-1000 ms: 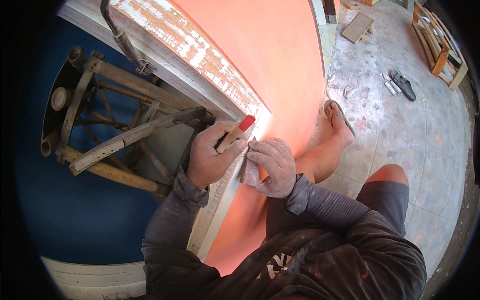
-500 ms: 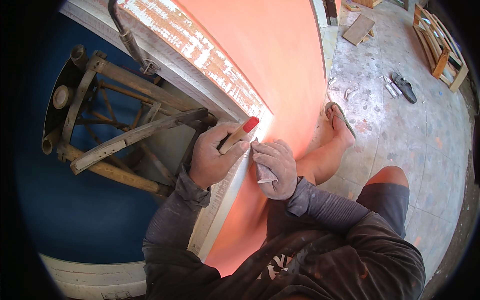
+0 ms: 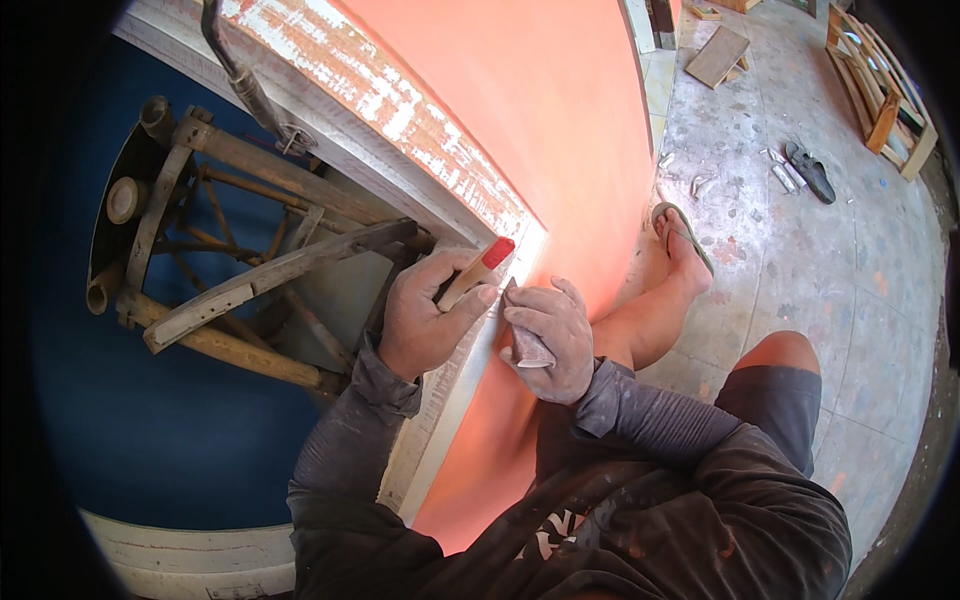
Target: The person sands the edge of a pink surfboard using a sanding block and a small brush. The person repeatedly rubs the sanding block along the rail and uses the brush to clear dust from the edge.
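My left hand (image 3: 425, 315) is closed on a tool with a pale wooden handle (image 3: 467, 284) tipped in red, resting at the white ledge (image 3: 430, 420) along the salmon wall (image 3: 520, 110). Just right of it, my right hand (image 3: 545, 335) is closed on a folded piece of dusty sandpaper (image 3: 530, 350), its fingers against the edge of the ledge. Above both hands runs a strip of flaking white paint over brown (image 3: 400, 120). A dark metal window stay (image 3: 240, 80) hangs over that frame.
Left, a worn bamboo-and-wood frame (image 3: 230, 150) stands before a blue surface (image 3: 150, 420). On the tiled floor (image 3: 840, 330) at right lie a dark sandal (image 3: 810, 172), small silver scraps (image 3: 785, 178), a loose board (image 3: 718, 55) and a wooden rack (image 3: 880, 95). My sandalled foot (image 3: 685, 235) rests there.
My right hand has shifted slightly downward, and its fingers have curled further round the sandpaper, which has changed angle. My left hand and tool have moved only slightly.
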Motion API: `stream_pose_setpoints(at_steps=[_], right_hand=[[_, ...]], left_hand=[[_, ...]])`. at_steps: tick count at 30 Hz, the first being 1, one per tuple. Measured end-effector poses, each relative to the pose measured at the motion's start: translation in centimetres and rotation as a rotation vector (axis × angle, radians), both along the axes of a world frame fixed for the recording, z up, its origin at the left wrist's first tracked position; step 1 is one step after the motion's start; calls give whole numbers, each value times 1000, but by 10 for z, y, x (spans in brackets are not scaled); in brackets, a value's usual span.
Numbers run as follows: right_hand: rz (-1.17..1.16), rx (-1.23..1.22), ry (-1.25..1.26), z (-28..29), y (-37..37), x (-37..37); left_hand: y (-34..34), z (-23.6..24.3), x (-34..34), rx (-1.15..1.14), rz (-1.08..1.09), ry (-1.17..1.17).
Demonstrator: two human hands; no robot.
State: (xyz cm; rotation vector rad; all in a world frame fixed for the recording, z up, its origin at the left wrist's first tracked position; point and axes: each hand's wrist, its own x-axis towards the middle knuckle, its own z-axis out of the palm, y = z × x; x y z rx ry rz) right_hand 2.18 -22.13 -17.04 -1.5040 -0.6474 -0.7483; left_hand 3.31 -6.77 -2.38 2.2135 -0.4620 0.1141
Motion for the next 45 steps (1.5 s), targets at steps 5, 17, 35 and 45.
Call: stream_pose_setpoints(at_steps=[5, 17, 35, 45], right_hand=[[-30, -177, -44, -13, 2, 0], [-187, -383, 70, -28, -4, 34], [46, -322, -40, -39, 18, -7], [90, -322, 30, -32, 17, -2]], left_hand=[[1, -1, 0, -3, -4, -5], [1, -2, 1, 4, 19, 4], [5, -2, 0, -21, 18, 25], [6, -4, 1, -21, 35, 21]])
